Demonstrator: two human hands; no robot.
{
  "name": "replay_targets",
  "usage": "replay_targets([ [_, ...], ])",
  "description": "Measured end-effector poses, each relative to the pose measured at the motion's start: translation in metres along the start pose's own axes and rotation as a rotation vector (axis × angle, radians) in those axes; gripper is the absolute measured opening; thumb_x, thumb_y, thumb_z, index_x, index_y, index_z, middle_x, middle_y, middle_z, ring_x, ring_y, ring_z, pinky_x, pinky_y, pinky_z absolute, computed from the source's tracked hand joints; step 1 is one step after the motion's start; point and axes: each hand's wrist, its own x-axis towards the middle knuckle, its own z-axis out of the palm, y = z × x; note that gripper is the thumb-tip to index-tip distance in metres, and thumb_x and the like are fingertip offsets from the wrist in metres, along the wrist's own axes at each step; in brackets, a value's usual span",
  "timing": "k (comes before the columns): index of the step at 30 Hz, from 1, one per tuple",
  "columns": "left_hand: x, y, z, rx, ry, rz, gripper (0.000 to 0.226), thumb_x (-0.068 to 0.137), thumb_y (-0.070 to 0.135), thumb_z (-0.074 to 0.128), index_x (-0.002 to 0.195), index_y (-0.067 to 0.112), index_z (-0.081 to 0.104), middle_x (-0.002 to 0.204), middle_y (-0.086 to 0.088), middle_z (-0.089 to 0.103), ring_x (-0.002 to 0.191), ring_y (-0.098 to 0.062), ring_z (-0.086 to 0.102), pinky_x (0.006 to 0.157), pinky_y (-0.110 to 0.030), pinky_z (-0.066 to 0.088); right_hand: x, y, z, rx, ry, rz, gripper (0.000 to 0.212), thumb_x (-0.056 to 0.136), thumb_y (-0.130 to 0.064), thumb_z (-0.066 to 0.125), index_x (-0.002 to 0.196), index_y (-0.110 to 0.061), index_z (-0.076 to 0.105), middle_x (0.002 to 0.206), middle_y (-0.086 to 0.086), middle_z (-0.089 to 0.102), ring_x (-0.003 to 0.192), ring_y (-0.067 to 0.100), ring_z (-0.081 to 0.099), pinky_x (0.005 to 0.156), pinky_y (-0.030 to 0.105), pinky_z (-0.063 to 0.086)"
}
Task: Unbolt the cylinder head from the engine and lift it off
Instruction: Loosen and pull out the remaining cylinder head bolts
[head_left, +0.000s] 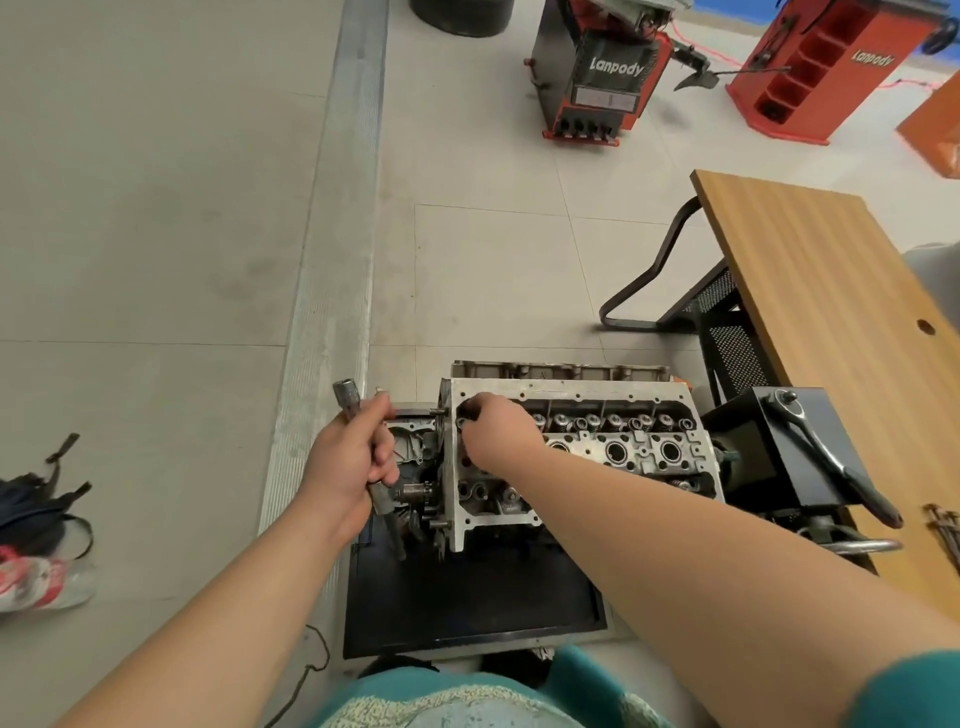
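Note:
The engine stands on a black stand, its grey cylinder head (613, 447) facing up with valve springs and plug wells showing. My left hand (345, 462) grips a long socket wrench (349, 402) just left of the head, the socket end pointing up and away. My right hand (493, 431) reaches over the head's far left corner, its fingertips curled round something small and dark there; I cannot tell whether it is a bolt.
A black tray base (467, 597) lies under the engine. A ratchet handle (826, 447) rests on a black box at the right, beside a wooden table (831, 291) with several long bolts (943, 530). Red workshop machines (597, 67) stand far behind. A bag (36, 504) lies left.

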Motion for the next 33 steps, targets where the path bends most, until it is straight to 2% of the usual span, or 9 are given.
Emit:
replay_targets([
  [5, -0.005, -0.011, 0.01, 0.114, 0.016, 0.013, 0.028, 0.106, 0.033, 0.061, 0.107, 0.006, 0.07, 0.055, -0.003, 0.043, 0.04, -0.011, 0.035, 0.044, -0.027, 0.037, 0.006, -0.004, -0.002, 0.129, 0.078, 0.035, 0.021, 0.094, -0.012, 0.056, 0.1, -0.029, 0.066, 0.096, -0.002, 0.071, 0.072, 0.017, 0.07, 0.051, 0.025, 0.052],
  [9, -0.008, -0.018, 0.013, 0.149, 0.045, -0.003, 0.025, 0.106, 0.032, 0.062, 0.107, 0.008, 0.071, 0.057, -0.002, 0.045, 0.042, -0.009, 0.038, 0.046, -0.029, 0.036, -0.002, -0.003, 0.003, 0.192, 0.095, -0.052, 0.012, 0.092, -0.021, 0.064, 0.099, -0.032, 0.065, 0.086, -0.01, 0.07, 0.066, 0.011, 0.069, 0.049, 0.021, 0.046],
  [11, -0.009, -0.021, 0.014, 0.157, 0.054, 0.003, 0.022, 0.106, 0.029, 0.063, 0.106, 0.01, 0.072, 0.059, -0.002, 0.049, 0.043, -0.009, 0.038, 0.047, -0.029, 0.036, -0.006, -0.005, 0.002, 0.216, 0.106, -0.124, 0.016, 0.094, -0.018, 0.065, 0.107, -0.028, 0.068, 0.092, -0.009, 0.07, 0.071, 0.014, 0.069, 0.055, 0.021, 0.048],
  [15, -0.014, -0.023, 0.021, 0.267, 0.076, 0.034, 0.022, 0.106, 0.017, 0.061, 0.117, 0.029, 0.077, 0.083, 0.0, 0.064, 0.057, -0.009, 0.051, 0.048, -0.026, 0.043, -0.021, 0.0, -0.011, -0.007, 0.215, -0.46, 0.03, 0.102, -0.014, 0.058, 0.132, -0.014, 0.065, 0.124, 0.004, 0.068, 0.105, 0.024, 0.067, 0.09, 0.037, 0.056],
  [19, -0.014, -0.013, 0.041, 0.43, -0.016, 0.071, 0.04, 0.106, 0.019, 0.064, 0.138, 0.044, 0.065, 0.127, 0.013, 0.068, 0.115, -0.006, 0.064, 0.089, -0.038, 0.062, -0.041, 0.014, -0.032, -0.064, 0.36, -0.715, 0.025, 0.104, -0.008, 0.059, 0.126, -0.004, 0.069, 0.117, 0.012, 0.07, 0.102, 0.031, 0.067, 0.086, 0.039, 0.055],
  [21, -0.014, -0.005, 0.055, 0.57, -0.074, 0.074, 0.033, 0.105, 0.027, 0.065, 0.133, 0.044, 0.065, 0.127, 0.007, 0.072, 0.12, -0.01, 0.065, 0.103, -0.046, 0.056, -0.045, 0.013, -0.045, 0.031, 0.409, -0.747, 0.022, 0.102, -0.007, 0.063, 0.123, -0.004, 0.07, 0.114, 0.01, 0.072, 0.1, 0.028, 0.069, 0.087, 0.033, 0.054],
  [26, -0.013, 0.006, 0.083, 0.631, -0.07, 0.115, 0.004, 0.103, 0.033, 0.066, 0.107, 0.033, 0.067, 0.088, 0.022, 0.075, 0.093, -0.005, 0.07, 0.085, -0.034, 0.051, -0.039, 0.002, -0.07, 0.275, 0.184, -0.583, 0.025, 0.101, -0.021, 0.066, 0.125, -0.023, 0.074, 0.113, -0.008, 0.077, 0.094, 0.0, 0.065, 0.085, 0.007, 0.045],
  [30, -0.016, 0.004, 0.089, 0.557, 0.009, 0.097, 0.016, 0.108, 0.025, 0.06, 0.109, 0.016, 0.074, 0.086, -0.001, 0.08, 0.086, -0.03, 0.076, 0.083, -0.048, 0.059, -0.022, 0.018, -0.076, 0.356, 0.163, -0.491, 0.022, 0.104, -0.038, 0.06, 0.118, -0.031, 0.075, 0.107, -0.014, 0.075, 0.094, -0.001, 0.065, 0.08, 0.015, 0.049],
  [33, -0.016, 0.002, 0.081, 0.294, 0.045, 0.057, 0.015, 0.108, 0.007, 0.055, 0.12, 0.01, 0.063, 0.093, -0.01, 0.08, 0.076, -0.027, 0.077, 0.073, -0.041, 0.063, 0.001, 0.048, -0.07, 0.129, 0.221, -0.232, 0.027, 0.107, -0.035, 0.048, 0.114, -0.022, 0.071, 0.102, -0.006, 0.073, 0.086, 0.014, 0.066, 0.071, 0.031, 0.048],
])
